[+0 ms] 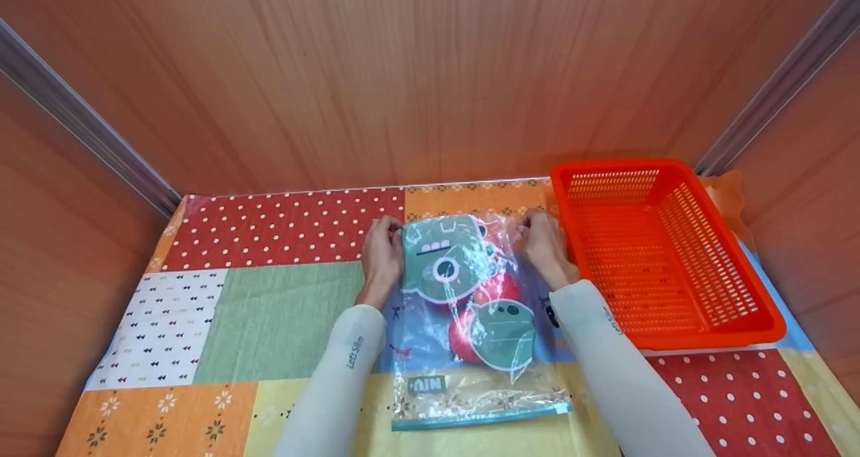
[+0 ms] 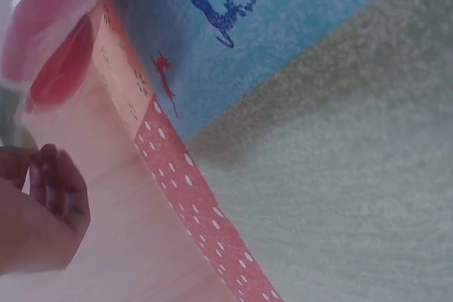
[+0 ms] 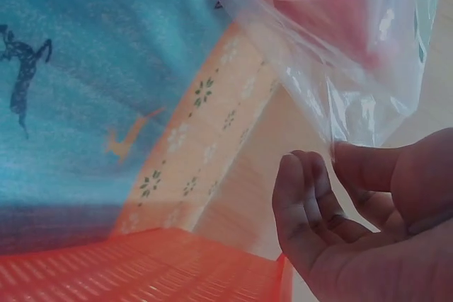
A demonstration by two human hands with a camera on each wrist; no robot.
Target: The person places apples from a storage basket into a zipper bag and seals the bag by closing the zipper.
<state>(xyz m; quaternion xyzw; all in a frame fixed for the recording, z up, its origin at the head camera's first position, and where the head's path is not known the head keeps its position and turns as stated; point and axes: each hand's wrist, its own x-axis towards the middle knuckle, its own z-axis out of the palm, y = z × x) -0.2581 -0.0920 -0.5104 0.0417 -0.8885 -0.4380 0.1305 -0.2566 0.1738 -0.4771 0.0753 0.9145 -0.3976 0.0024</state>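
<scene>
A clear plastic zip bag (image 1: pixel 430 349) with green cartoon prints and a teal zip strip along its near edge lies between the hands. Red rounded contents (image 1: pixel 462 339) show through it; their kind is unclear. At the bag's far left corner, the left hand (image 1: pixel 383 259) pinches the plastic; its curled fingers (image 2: pixel 74 189) appear at the left of the left wrist view. The right hand (image 1: pixel 545 248) pinches the far right corner between thumb and forefinger. Its other fingers (image 3: pixel 290 196) are bent beside the drawn-out plastic in the right wrist view.
An orange-red perforated basket (image 1: pixel 678 341) stands just right of the right forearm. A patchwork-patterned cloth (image 1: pixel 282 322) covers the table. Wood-grain panels (image 1: pixel 430 80) rise at the back and both sides.
</scene>
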